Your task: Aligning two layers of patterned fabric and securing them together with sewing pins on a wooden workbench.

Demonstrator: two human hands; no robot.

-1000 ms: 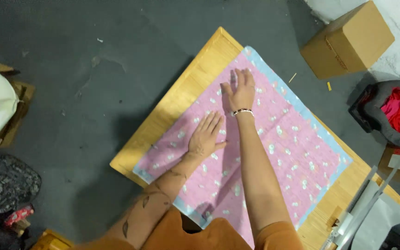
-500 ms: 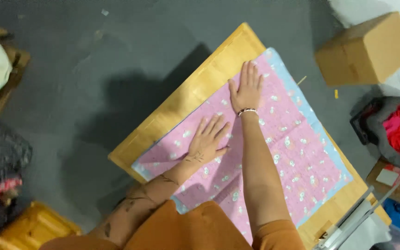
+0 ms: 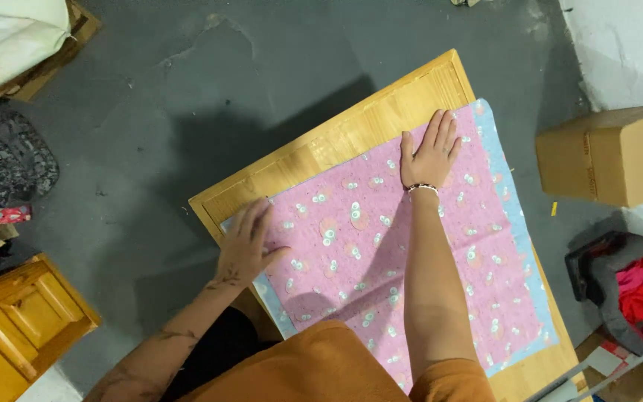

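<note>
Left hand lies flat, fingers spread, on the near-left edge of the pink patterned cloth, gripping nothing. Right hand is pressed open-palmed on the far end of the same cloth, a beaded bracelet at the wrist. The cloth is spread over a wooden bench, with a light blue border showing along its right side. It looks thin, soft and light, limp rather than stiff, likely to wrinkle or slide on the smooth wood. Corners and edges seem the best places to pinch it. A cardboard box stands on the floor, well apart.
</note>
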